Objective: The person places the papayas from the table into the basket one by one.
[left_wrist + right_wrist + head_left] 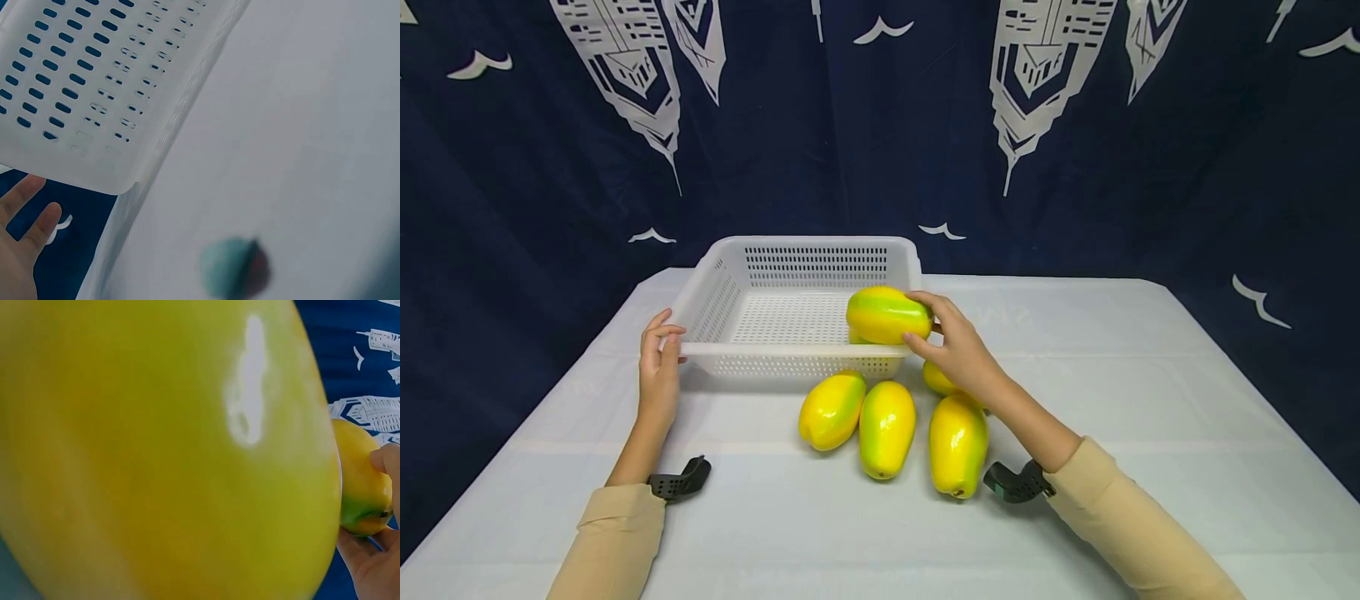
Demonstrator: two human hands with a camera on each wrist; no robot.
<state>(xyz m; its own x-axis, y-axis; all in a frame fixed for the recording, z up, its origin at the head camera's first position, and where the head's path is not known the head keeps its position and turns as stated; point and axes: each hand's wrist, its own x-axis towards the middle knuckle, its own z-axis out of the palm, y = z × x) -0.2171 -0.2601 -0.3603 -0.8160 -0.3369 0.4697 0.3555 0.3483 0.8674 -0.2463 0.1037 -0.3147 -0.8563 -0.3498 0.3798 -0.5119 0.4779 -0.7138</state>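
Note:
My right hand grips a yellow-green papaya by its right end, above the front right corner of a white plastic basket. In the right wrist view, the thumb and fingers lie around the held papaya. Another papaya shows beneath it inside the basket, mostly hidden. My left hand touches the rim at the basket's front left corner; in the left wrist view its thumb and a finger are spread, the fingertip at the rim.
Several papayas lie on the white-covered table before the basket, one partly under my right wrist. A papaya fills most of the right wrist view. Behind the table hangs a dark blue curtain with white prints.

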